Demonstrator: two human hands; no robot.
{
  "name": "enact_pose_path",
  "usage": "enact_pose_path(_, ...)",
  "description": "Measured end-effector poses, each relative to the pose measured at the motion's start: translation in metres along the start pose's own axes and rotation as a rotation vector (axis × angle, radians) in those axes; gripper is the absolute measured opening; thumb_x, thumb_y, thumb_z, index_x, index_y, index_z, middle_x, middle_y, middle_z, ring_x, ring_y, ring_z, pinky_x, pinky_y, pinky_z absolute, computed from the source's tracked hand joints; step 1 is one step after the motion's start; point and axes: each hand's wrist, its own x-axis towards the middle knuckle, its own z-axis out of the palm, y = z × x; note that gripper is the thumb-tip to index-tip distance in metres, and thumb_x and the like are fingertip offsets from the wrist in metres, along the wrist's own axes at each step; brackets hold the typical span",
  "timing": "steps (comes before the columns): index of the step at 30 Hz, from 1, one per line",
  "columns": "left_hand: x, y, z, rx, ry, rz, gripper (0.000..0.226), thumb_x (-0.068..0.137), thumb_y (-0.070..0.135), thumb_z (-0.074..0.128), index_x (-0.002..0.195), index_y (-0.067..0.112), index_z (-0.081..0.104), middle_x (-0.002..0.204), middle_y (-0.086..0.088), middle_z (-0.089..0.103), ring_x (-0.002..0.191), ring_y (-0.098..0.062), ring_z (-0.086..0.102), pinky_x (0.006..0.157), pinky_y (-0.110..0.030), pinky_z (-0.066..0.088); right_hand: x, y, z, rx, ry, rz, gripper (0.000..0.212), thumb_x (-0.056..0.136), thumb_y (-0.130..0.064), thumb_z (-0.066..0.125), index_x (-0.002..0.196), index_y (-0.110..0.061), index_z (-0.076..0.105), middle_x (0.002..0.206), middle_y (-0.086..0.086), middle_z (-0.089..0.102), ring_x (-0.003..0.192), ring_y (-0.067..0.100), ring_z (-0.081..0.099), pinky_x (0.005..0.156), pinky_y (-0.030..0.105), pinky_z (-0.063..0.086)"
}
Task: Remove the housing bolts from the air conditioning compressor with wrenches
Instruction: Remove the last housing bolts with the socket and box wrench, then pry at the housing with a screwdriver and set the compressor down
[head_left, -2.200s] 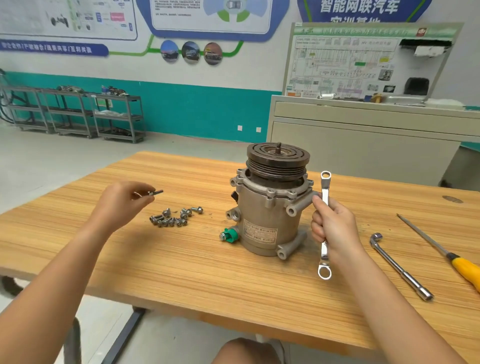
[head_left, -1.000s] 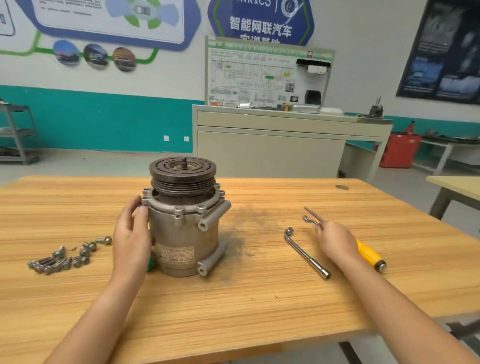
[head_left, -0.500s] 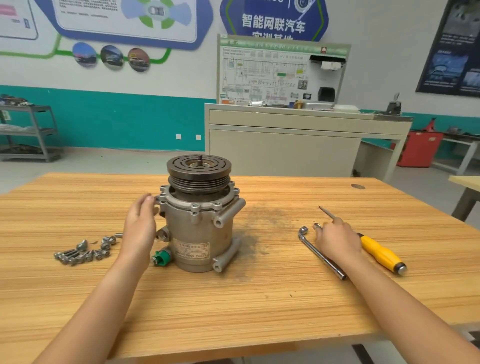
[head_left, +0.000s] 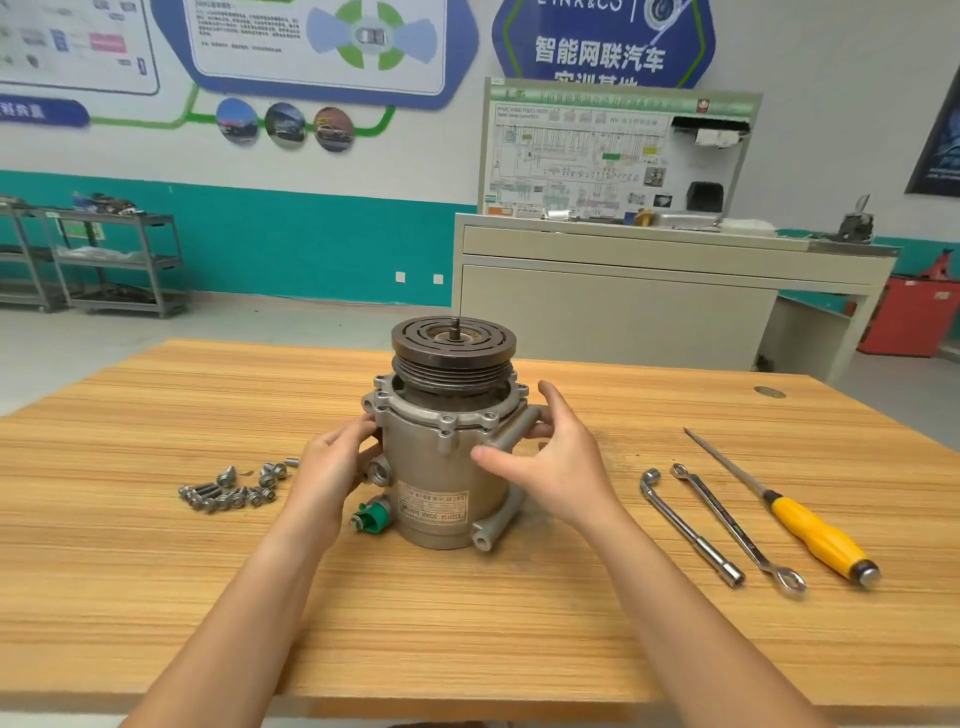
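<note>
An upright compressor (head_left: 447, 467) stands at the middle of the table (head_left: 467, 634), gripped by the left hand (head_left: 332, 467) and right hand (head_left: 558, 467) (fingers curled round its sides). Loose bolts (head_left: 231, 489) lie left; socket wrench (head_left: 691, 527) and ring wrench (head_left: 735, 525) lie right.

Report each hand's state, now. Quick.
Left hand: grips the compressor on its left side.
Right hand: grips the compressor on its right side, thumb across the front.

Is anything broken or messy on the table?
Nothing looks broken or spilled. The loose bolts just lie in a small heap on the table, left of the compressor; the tools lie neatly on its right.
</note>
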Motion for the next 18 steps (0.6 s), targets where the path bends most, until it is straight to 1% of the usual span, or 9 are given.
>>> enact_pose_path(2, -0.009, -0.002, -0.006, -0.054, -0.095, 0.006, 0.038, 0.092, 0.022, 0.056, 0.130, 0.020, 0.056, 0.129, 0.002, 0.060, 0.117, -0.019, 0.056, 0.106, -0.042, 0.038, -0.004, 0.002, -0.006, 0.037, 0.021, -0.013, 0.121, 0.041, -0.061, 0.074, 0.145, -0.029, 0.020, 0.117, -0.011, 0.052, 0.107, 0.006, 0.051, 0.079, 0.020, 0.040)
enact_pose_path(4, -0.020, -0.007, -0.013, -0.045, -0.210, 0.029, 0.057, 0.079, 0.030, 0.066, 0.134, 0.028, 0.050, 0.133, 0.006, 0.055, 0.121, -0.015, 0.052, 0.104, -0.038, 0.038, -0.008, 0.008, -0.014, 0.084, 0.031, -0.025, 0.121, 0.037, -0.061, 0.075, 0.142, -0.033, 0.023, 0.104, -0.023, 0.050, 0.101, -0.001, 0.052, 0.076, 0.016, 0.040)
enact_pose_path(7, -0.036, -0.014, -0.010, 0.146, -0.299, 0.129, 0.084, 0.062, 0.038, 0.075, 0.139, 0.035, 0.040, 0.133, 0.019, 0.047, 0.110, 0.006, 0.052, 0.086, -0.018, 0.049, -0.013, 0.017, -0.027, 0.135, 0.011, -0.050, 0.116, 0.038, -0.056, 0.080, 0.139, -0.039, 0.024, 0.115, -0.016, 0.055, 0.103, -0.005, 0.051, 0.074, 0.012, 0.037)
enact_pose_path(8, -0.039, -0.016, -0.006, 0.220, -0.269, 0.170, 0.090, 0.062, 0.033, 0.079, 0.142, 0.032, 0.037, 0.134, 0.019, 0.046, 0.111, 0.006, 0.052, 0.087, -0.019, 0.051, -0.012, 0.019, -0.031, 0.150, -0.004, -0.052, 0.114, 0.040, -0.053, 0.081, 0.138, -0.041, 0.024, 0.118, -0.013, 0.055, 0.104, -0.005, 0.050, 0.077, 0.014, 0.038)
enact_pose_path(10, -0.042, -0.022, 0.003, 0.275, -0.175, 0.228, 0.094, 0.065, 0.022, 0.083, 0.145, 0.027, 0.034, 0.138, 0.012, 0.047, 0.121, -0.003, 0.049, 0.098, -0.035, 0.049, -0.009, 0.022, -0.039, 0.178, -0.040, -0.040, 0.113, 0.042, -0.048, 0.083, 0.137, -0.042, 0.022, 0.116, -0.015, 0.055, 0.104, -0.005, 0.049, 0.087, 0.022, 0.039)
enact_pose_path(12, -0.045, -0.027, 0.010, 0.266, -0.117, 0.253, 0.094, 0.066, 0.020, 0.084, 0.145, 0.026, 0.035, 0.139, 0.007, 0.049, 0.125, -0.009, 0.047, 0.100, -0.045, 0.047, -0.005, 0.025, -0.044, 0.182, -0.077, -0.041, 0.113, 0.042, -0.046, 0.082, 0.138, -0.043, 0.021, 0.110, -0.023, 0.055, 0.103, -0.010, 0.050, 0.093, 0.024, 0.036)
enact_pose_path(14, -0.046, -0.030, 0.016, 0.284, -0.077, 0.281, 0.093, 0.065, 0.022, 0.084, 0.145, 0.026, 0.035, 0.138, 0.007, 0.050, 0.124, -0.008, 0.048, 0.100, -0.045, 0.047, 0.001, 0.028, -0.049, 0.194, -0.110, -0.048, 0.111, 0.045, -0.039, 0.083, 0.138, -0.043, 0.021, 0.106, -0.026, 0.055, 0.100, -0.018, 0.049, 0.091, 0.020, 0.035)
enact_pose_path(15, -0.045, -0.031, 0.020, 0.289, -0.059, 0.293, 0.093, 0.065, 0.023, 0.084, 0.145, 0.027, 0.036, 0.137, 0.008, 0.052, 0.124, -0.008, 0.048, 0.100, -0.045, 0.047, 0.005, 0.030, -0.051, 0.209, -0.126, -0.041, 0.110, 0.046, -0.036, 0.083, 0.137, -0.043, 0.021, 0.106, -0.025, 0.055, 0.102, -0.017, 0.049, 0.091, 0.020, 0.036)
enact_pose_path(18, -0.043, -0.034, 0.035, 0.302, -0.008, 0.335, 0.091, 0.065, 0.024, 0.085, 0.143, 0.027, 0.039, 0.132, 0.009, 0.055, 0.120, -0.006, 0.050, 0.100, -0.043, 0.047, 0.020, 0.034, -0.058, 0.229, -0.171, -0.007, 0.111, 0.047, -0.033, 0.083, 0.139, -0.041, 0.021, 0.117, -0.014, 0.055, 0.115, 0.003, 0.049, 0.099, 0.032, 0.038)
